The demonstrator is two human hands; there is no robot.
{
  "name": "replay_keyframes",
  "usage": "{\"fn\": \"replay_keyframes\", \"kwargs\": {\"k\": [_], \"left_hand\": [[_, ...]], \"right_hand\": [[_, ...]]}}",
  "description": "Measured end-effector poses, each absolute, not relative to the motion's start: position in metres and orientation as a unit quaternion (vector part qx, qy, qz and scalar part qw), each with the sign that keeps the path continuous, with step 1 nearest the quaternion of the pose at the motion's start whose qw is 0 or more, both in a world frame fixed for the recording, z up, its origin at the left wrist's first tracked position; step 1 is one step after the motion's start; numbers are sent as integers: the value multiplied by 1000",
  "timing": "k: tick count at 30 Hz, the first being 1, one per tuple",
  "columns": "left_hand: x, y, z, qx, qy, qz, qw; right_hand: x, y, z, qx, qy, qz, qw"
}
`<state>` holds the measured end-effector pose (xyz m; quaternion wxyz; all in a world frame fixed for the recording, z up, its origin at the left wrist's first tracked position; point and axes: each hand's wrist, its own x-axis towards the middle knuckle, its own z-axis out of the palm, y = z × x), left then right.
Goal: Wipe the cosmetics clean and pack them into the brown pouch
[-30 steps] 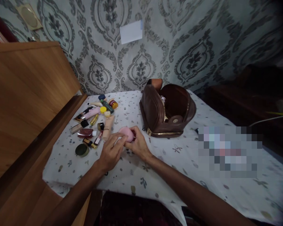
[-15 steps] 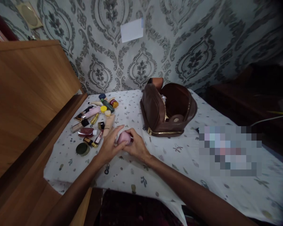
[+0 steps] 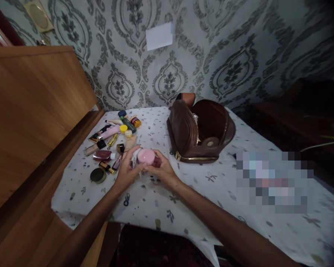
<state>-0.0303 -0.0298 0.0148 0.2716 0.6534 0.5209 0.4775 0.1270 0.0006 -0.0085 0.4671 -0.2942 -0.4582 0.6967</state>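
Observation:
Between my hands, above the near middle of the table, is a white container with a round pink cap (image 3: 146,157). Dark print shows on the white part at its left. My left hand (image 3: 125,171) is wrapped round the white side. The thumb and fingers of my right hand (image 3: 165,171) close on the cap from the right. Beyond my left hand lies a beige tube (image 3: 130,142), partly covered by the fingers. An open brown bag (image 3: 180,128) stands past my right hand, with its zip undone and a clear item just showing inside.
Several cosmetics lie at the left: a dark red bottle (image 3: 102,155), a dark-lidded jar (image 3: 98,175), a green bottle (image 3: 128,124) and a lilac tube (image 3: 111,131). A wooden panel (image 3: 39,96) borders the table's left. A blurred-out patch (image 3: 272,181) covers something at the right.
The pink-capped container has been raised and turned, so the cap's round top and the printed white side now show more. Both hands still hold it. The view has shifted slightly.

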Motion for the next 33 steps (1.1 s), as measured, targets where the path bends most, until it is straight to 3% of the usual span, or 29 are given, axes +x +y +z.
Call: {"fn": "replay_keyframes", "kwargs": {"k": [6, 10, 21, 33], "left_hand": [[-19, -40, 20, 702, 517, 472, 128], [-15, -43, 19, 751, 466, 465, 58], [-24, -34, 23, 651, 503, 487, 294], [-42, -34, 29, 712, 542, 381, 230]], "right_hand": [[130, 7, -9, -331, -517, 619, 489], [131, 8, -10, -307, -509, 642, 485], [132, 3, -4, -246, -429, 738, 459], [135, 11, -3, -268, -433, 738, 443]]}}
